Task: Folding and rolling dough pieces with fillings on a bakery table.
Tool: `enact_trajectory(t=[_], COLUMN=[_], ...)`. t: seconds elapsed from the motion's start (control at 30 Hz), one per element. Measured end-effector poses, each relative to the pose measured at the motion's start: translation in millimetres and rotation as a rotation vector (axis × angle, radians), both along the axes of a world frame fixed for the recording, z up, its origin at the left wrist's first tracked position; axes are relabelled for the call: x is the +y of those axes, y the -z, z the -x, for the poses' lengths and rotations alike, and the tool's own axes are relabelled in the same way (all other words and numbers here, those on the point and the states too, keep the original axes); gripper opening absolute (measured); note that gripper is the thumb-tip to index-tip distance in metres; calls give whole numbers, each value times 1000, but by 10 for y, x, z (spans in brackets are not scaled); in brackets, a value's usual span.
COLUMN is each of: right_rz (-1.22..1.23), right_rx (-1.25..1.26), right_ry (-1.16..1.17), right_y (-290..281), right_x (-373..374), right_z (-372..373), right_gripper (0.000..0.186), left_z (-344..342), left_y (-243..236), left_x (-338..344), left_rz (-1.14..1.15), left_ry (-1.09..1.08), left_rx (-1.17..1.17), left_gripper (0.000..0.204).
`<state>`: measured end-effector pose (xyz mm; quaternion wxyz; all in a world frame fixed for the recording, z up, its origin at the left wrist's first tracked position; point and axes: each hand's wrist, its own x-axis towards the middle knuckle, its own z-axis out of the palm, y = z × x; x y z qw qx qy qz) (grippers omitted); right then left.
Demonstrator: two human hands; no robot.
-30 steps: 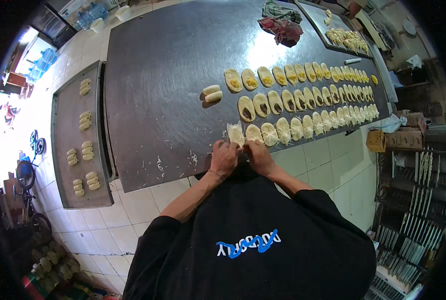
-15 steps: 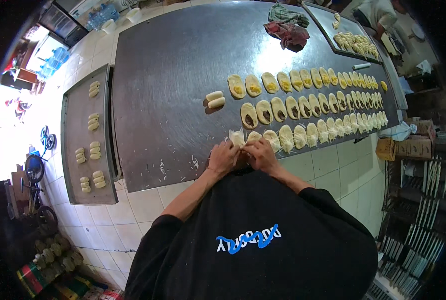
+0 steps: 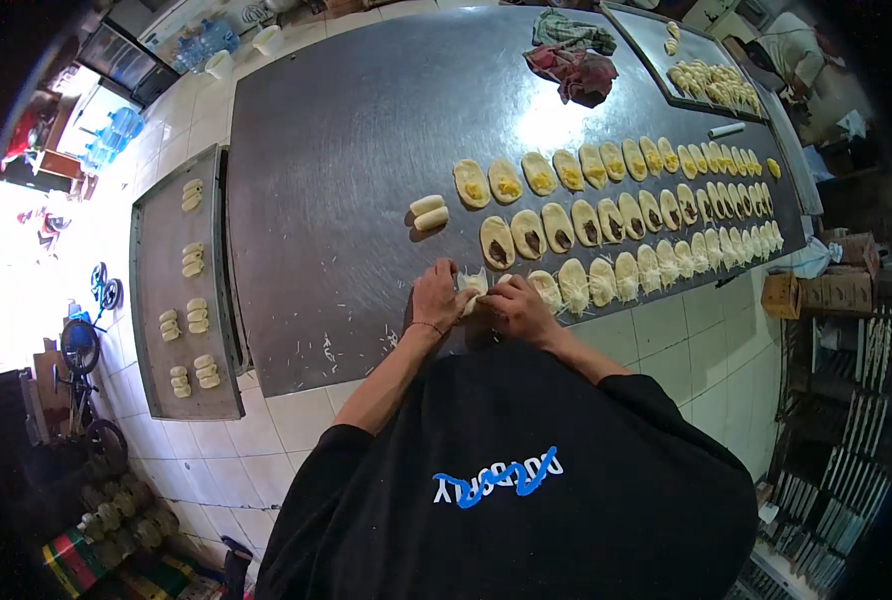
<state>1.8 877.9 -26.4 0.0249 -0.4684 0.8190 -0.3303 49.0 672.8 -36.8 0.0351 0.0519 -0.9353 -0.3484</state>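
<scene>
My left hand (image 3: 438, 300) and my right hand (image 3: 516, 308) work on a flat dough piece (image 3: 474, 282) with pale shreds at the near edge of the steel table (image 3: 346, 180). Both have bent fingers closed on that piece, which they partly hide. To their right runs a row of dough ovals topped with shreds (image 3: 626, 275). Behind it are a row with dark filling (image 3: 556, 228) and a row with yellow filling (image 3: 538, 172). Two plain dough rolls (image 3: 429, 213) lie left of these rows. Loose shreds are scattered beside my left hand.
A tray (image 3: 141, 300) with groups of rolls stands at the left. Cloths (image 3: 571, 70), a white rod (image 3: 726, 130) and a tray of shaped dough (image 3: 716, 85) are at the back right. A person (image 3: 796, 55) stands beyond. Boxes (image 3: 826, 290), racks (image 3: 856, 450) and bicycles (image 3: 76, 340) flank the table.
My left hand has shifted up and slightly left, its fingers higher on the dough piece. A person has come into view at the back right.
</scene>
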Motion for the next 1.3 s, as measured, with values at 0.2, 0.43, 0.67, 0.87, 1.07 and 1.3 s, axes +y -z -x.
enact_trajectory(t=[0.2,0.43,0.67,0.87,1.07,1.3], right_rz=[-163,-166,-55,-36,-157,-332], right_rx=[45,30,83,126,124,-236], right_ry=[73,80,433,273,106,-119], right_y=[95,2,-200,-246,-193,-15], right_x=[-79,-72,-316,-318,-602,-628], right_z=[-67,-126,67,112,569,311], right_gripper=[31,23,25,21,13,29], left_z=[-100,-351,-105,-43,650,47], left_y=[100,45,70,166,-225,-622], left_x=[-48,-79,62,44,-253,-571], left_rz=[-214,-3,239,231,402,-340], left_ry=[-64,255,-175,-25,-181,-177], left_rx=[18,242,43,147,156,38], left_gripper=[27,30,26,20,18,27])
